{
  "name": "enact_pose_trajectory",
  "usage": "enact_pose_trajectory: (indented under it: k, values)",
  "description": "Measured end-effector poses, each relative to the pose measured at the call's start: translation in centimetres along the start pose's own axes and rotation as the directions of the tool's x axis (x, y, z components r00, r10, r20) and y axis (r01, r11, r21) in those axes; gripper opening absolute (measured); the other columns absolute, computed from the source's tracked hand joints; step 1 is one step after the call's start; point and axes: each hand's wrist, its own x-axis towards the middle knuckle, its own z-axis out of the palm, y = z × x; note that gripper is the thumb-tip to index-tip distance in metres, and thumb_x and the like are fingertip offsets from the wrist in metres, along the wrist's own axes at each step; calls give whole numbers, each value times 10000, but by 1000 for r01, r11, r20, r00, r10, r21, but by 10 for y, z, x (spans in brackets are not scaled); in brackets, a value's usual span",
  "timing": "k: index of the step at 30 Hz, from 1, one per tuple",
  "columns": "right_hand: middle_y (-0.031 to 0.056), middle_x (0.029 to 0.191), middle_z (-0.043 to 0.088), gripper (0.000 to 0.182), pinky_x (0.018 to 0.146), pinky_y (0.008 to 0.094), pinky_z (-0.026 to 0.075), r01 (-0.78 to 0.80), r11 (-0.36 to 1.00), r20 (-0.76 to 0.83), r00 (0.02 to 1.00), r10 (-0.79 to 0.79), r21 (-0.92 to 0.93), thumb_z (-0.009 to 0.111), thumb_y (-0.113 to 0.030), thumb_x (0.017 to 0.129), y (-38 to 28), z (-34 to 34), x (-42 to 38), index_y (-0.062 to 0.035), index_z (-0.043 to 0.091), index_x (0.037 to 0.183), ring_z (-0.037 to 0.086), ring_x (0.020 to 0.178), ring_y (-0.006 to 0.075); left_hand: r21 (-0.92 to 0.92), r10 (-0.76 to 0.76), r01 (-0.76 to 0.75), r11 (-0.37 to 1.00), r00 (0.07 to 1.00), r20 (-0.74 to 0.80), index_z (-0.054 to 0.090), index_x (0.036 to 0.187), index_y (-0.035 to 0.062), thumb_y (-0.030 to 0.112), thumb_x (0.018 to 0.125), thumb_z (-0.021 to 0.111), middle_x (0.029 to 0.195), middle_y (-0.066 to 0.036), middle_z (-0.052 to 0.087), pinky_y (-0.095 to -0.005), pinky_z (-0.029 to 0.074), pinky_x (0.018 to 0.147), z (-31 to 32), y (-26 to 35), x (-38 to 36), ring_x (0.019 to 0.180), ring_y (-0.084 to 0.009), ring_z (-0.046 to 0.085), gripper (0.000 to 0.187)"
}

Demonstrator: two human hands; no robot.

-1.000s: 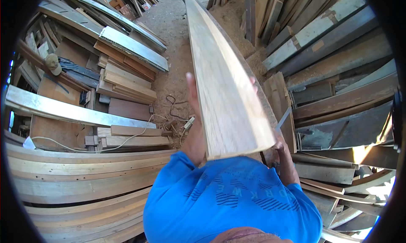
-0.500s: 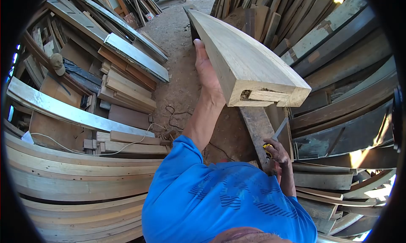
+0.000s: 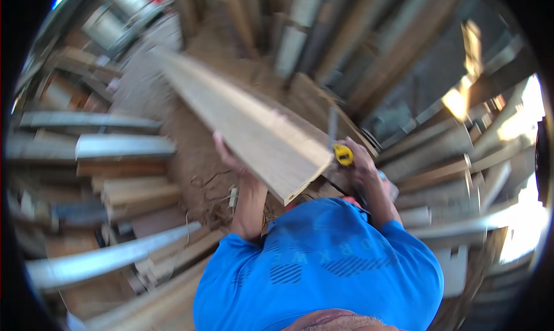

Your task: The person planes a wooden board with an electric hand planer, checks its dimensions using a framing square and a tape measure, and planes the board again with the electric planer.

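A long, thick pale timber point(image 3: 248, 123) runs from near my chest toward the upper left, its end near me at the blue shirt. My left hand point(image 3: 231, 158) supports its left side, thumb along the edge and the other fingers hidden beneath. To the right of the timber's near end, my right hand point(image 3: 360, 161) grips a yellow tape measure point(image 3: 344, 154) with a short length of blade point(image 3: 333, 123) sticking out. The view is blurred by motion.
Stacked boards point(image 3: 135, 192) lie on the left, with a long whitish plank point(image 3: 109, 259) below them. More timbers point(image 3: 398, 48) lean at the upper right. Brown dirt floor point(image 3: 193, 140) shows left of the timber. A pinkish-red object point(image 3: 388, 190), too blurred to name, sits by my right forearm.
The view has turned. The timber has come down nearer my chest, its near end lower and its long face showing. My right hand and the tape measure are now closer to it.
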Motion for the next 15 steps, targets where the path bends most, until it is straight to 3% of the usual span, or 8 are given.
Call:
enact_pose_trajectory:
  k: [2,5,7,9,11,12,14,15]
  values:
    - [137,980,718,517,734,426,589,-11,885,11,1000,7,466,500,-469,1037,16,-40,5,19,633,1142,702,840,255,51,-5,13,999,987,-160,404,1474,47,687,944,384,1408,-246,486,-529,412,1085,-61,-42,-7,1287,-402,495,831]
    - [147,1000,706,440,711,451,580,69,873,-185,982,25,483,563,-425,1008,4,-59,-42,-21,622,1174,690,860,269,356,115,61,932,885,-451,510,1357,58,578,985,436,1263,-102,569,-402,472,993,-156,-85,-22,1150,-256,572,644]
    - [144,1100,661,331,720,474,583,141,846,-181,982,-53,514,587,-232,962,6,-81,-68,-54,609,1240,666,894,291,481,174,74,874,876,-450,516,1346,60,569,982,455,1241,-90,559,-386,458,985,-189,-104,-33,1127,-232,562,629]
    - [122,1139,639,396,776,471,575,256,872,-405,911,-74,417,582,-162,945,5,-101,-100,-49,570,1324,640,998,270,467,157,111,877,852,-499,513,1348,52,563,976,473,1249,-96,550,-396,447,1001,-235,-116,-41,1132,-245,551,633]
    - [110,1160,621,462,837,443,558,306,949,-533,816,-225,69,592,-126,926,19,-156,-114,-47,531,1377,605,1056,238,510,215,167,844,765,-607,508,1349,35,547,969,500,1262,-104,542,-405,438,1022,-262,-129,-45,1164,-255,537,638]
    - [109,1155,619,490,833,403,541,214,977,-640,753,-152,20,617,-147,923,18,-183,-125,-44,513,1391,600,1042,222,536,259,187,823,717,-647,506,1350,27,540,966,513,1268,-108,538,-410,433,1032,-274,-132,-47,1180,-260,530,641]
    - [150,1157,629,568,773,400,531,-42,902,-765,547,-339,-429,687,-233,901,13,-243,-147,-34,505,1401,608,1011,228,486,196,221,846,718,-668,497,1367,-2,535,950,548,1292,-129,539,-429,440,1040,-303,-135,-45,1194,-285,537,682]
    - [217,1149,646,601,932,388,512,-82,937,-846,461,-267,-340,704,-259,870,-31,-221,-172,53,506,1345,633,1078,283,457,170,236,857,709,-684,492,1375,-16,533,942,565,1304,-139,540,-439,444,1044,-314,-138,-52,1200,-297,541,704]
